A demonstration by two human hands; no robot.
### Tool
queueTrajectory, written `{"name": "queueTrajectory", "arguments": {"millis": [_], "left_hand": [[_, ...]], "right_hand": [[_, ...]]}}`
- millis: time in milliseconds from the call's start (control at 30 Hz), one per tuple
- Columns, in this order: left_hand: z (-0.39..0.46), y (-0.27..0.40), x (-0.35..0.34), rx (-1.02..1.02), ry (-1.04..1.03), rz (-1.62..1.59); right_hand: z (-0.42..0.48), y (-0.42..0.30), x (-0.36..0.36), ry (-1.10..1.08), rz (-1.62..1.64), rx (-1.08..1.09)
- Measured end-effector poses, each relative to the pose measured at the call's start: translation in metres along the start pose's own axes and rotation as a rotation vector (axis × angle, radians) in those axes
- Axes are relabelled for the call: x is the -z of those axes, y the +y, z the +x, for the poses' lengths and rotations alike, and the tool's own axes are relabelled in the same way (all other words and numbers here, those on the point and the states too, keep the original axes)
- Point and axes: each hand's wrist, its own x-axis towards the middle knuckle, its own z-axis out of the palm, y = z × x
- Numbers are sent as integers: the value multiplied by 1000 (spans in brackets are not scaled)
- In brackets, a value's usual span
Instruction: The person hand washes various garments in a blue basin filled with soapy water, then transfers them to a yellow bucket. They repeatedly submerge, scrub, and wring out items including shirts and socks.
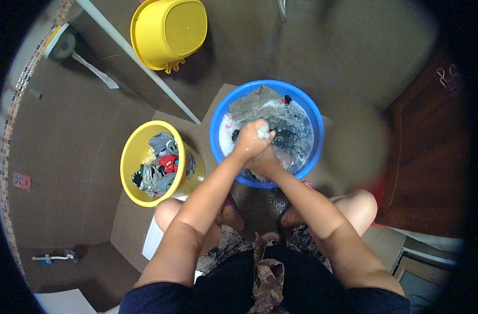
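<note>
A blue plastic basin (319,137) of soapy water stands on the floor in front of me. Over it, my left hand (251,139) is clenched on a pale wet cloth (263,132), an end of which pokes out of the fist. My right hand (264,163) is pressed close below the left, gripping the lower part of this bunched cloth; its fingers are mostly hidden. A grey-green garment (254,104) lies partly out of the water at the far side. Dark fabric (285,138) is submerged right of my hands, among white suds (226,137).
To the left, a yellow bucket (129,165) holds several garments. Another yellow tub (186,27) is beyond a slanting pale pole (140,62). A round-headed brush (66,43) is at the upper left. A dark red wooden door (427,157) rises on the right.
</note>
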Motion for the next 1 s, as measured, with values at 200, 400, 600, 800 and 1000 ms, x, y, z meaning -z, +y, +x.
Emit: {"name": "queueTrajectory", "arguments": {"millis": [200, 400, 600, 800, 1000], "left_hand": [[-50, -84, -90, 92, 45, 159], [-17, -59, 72, 544, -51, 109], [-15, -61, 240, 555, 88, 821], [-30, -94, 231, 615, -208, 880], [25, -130, 98, 485, -305, -259]], "right_hand": [[-21, 170, -52, -92, -418, -270], [22, 38, -56, -197, 247, -224], [60, 166, 23, -29, -594, -319], [67, 196, 112, -121, -932, -774], [43, 250, 9, -330, -762, -724]]}}
